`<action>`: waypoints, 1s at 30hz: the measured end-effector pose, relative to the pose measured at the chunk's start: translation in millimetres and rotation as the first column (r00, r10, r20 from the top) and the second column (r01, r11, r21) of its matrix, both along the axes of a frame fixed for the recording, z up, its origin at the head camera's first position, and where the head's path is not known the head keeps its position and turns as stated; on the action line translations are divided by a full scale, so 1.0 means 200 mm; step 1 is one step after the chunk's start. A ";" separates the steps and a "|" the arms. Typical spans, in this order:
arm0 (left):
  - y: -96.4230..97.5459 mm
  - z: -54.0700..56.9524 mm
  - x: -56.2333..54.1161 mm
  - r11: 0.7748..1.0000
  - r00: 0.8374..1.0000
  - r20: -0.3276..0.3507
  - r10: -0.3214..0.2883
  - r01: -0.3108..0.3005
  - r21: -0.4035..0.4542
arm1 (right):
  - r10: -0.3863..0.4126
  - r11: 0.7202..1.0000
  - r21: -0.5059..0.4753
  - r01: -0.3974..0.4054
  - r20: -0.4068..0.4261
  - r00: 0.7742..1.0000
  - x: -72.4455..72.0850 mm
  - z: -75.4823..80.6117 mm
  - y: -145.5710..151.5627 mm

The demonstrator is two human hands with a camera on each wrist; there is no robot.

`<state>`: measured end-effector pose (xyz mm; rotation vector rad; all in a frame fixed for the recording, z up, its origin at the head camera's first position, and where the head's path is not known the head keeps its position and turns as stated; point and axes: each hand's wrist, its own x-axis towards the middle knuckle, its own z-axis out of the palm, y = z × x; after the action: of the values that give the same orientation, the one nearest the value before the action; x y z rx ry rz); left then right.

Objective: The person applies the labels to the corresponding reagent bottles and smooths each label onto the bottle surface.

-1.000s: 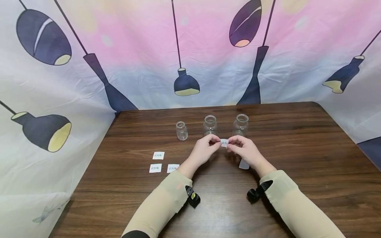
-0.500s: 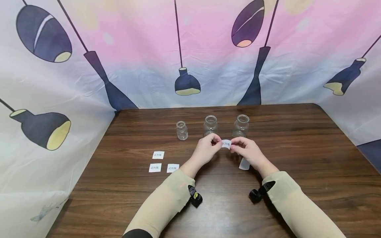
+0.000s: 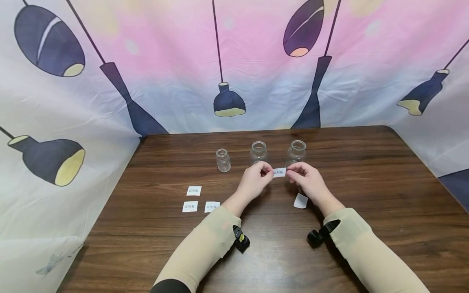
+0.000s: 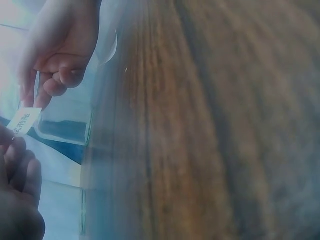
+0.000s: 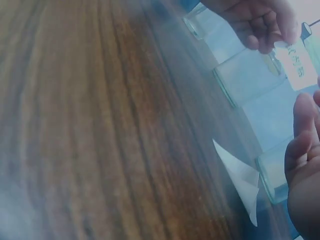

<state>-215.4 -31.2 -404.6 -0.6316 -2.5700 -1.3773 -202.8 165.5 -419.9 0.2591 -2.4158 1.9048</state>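
A small white paper label [image 3: 279, 172] with printed characters is stretched between both hands, in front of the jars. My left hand [image 3: 254, 180] pinches its left end between thumb and index finger. At the right end, my right hand [image 3: 308, 180] has its thumb and index fingertips on the edge. The right wrist view shows the printed face of the label [image 5: 298, 65], held above the table. Behind the hands stand two larger glass jars, one at the middle [image 3: 259, 151] and one at the right [image 3: 296, 151], their lower parts partly hidden by the fingers.
A smaller glass jar [image 3: 223, 160] stands left of the other two. Three printed labels lie on the left: one behind [image 3: 194, 191], two in front [image 3: 190, 206] [image 3: 211, 206]. A curled blank paper piece [image 3: 301, 201] lies beneath my right wrist on the wooden table [image 3: 366, 187].
The label has been drawn flatter and wider between the hands and raised slightly toward the jars. My right hand has shifted a little right, uncovering more of the blank paper piece.
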 end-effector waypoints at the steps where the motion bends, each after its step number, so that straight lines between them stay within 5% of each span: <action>1: 0.00 0.00 0.00 1.000 1.000 0.007 -0.005 0.005 -0.007 | 0.001 1.000 0.000 -0.001 0.002 1.000 0.00 0.00 0.00; 7: 0.01 0.02 -0.01 0.998 0.997 0.056 -0.048 0.051 -0.047 | 0.004 0.999 0.047 -0.003 -0.023 1.000 0.05 0.09 -0.03; 14: 0.04 0.03 -0.02 0.996 0.995 0.084 -0.063 0.068 -0.063 | -0.026 0.990 0.139 0.036 -0.073 0.997 -0.01 0.00 0.02; 30: 0.14 0.04 -0.03 0.991 0.995 0.061 -0.075 0.081 -0.106 | -0.069 0.985 0.152 0.081 -0.081 0.994 0.00 0.03 0.10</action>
<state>-222.1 -3.7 -395.8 -0.7277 -2.7072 -1.3038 -202.7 185.9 -413.6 0.2385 -2.4888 1.6492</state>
